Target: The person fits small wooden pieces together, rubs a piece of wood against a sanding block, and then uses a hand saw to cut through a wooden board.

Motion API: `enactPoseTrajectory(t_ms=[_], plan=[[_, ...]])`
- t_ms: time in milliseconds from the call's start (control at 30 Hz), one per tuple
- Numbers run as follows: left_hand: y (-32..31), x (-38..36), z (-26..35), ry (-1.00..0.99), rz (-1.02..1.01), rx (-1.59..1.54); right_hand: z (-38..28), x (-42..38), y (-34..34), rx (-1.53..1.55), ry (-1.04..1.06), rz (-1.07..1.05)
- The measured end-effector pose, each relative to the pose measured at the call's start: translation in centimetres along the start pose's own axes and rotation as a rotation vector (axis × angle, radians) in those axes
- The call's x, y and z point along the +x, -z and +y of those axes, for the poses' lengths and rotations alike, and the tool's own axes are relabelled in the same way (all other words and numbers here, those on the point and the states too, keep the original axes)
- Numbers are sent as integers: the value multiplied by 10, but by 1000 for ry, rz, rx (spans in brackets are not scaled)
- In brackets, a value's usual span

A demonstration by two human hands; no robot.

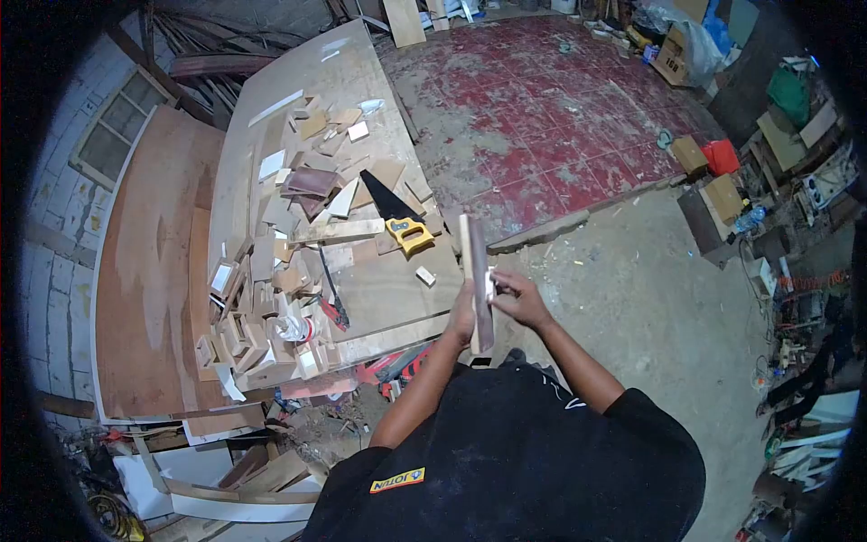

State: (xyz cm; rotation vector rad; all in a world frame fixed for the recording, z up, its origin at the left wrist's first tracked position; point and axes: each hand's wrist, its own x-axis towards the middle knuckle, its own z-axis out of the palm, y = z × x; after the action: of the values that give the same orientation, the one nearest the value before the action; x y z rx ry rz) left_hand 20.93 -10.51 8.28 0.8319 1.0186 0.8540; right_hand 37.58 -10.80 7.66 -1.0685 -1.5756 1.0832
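Observation:
In front of my chest, my left hand [461, 318] is wrapped round a long, narrow piece of wood [479, 271] with a pale edge and a dark brown face, held nearly upright in view. My right hand [521, 302] is at the brown face, its fingers pinched on a small whitish piece [490, 285] pressed against the wood. To the left, on the workbench [388, 285], lie a small pale wood block [425, 276] and a handsaw with a yellow handle [411, 236].
Wood offcuts [312, 182] are heaped along the bench, with a red-handled tool [335, 313] and a white container [293, 327] near its front. A curved plywood panel [153, 271] leans at left. Red tiled flooring [542, 126] lies beyond; boxes [722, 197] and clutter line the right side.

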Motion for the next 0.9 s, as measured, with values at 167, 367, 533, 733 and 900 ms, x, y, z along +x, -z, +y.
enactPoseTrajectory(t_ms=[167, 367, 533, 733, 900], plan=[[20, 18, 3, -3, 32, -55, -28, 24, -20, 78, -4, 59], [41, 17, 27, 37, -47, -122, -15, 21, -51, 83, -69, 86], [47, 18, 9, -16, 41, 32, -7, 54, -49, 122, -73, 155], [84, 31, 55, -39, -77, -23, -29, 37, -100, 150, -20, 118], [90, 10, 42, -93, -44, 178, 9, 72, -93, 144, 6, 164]])
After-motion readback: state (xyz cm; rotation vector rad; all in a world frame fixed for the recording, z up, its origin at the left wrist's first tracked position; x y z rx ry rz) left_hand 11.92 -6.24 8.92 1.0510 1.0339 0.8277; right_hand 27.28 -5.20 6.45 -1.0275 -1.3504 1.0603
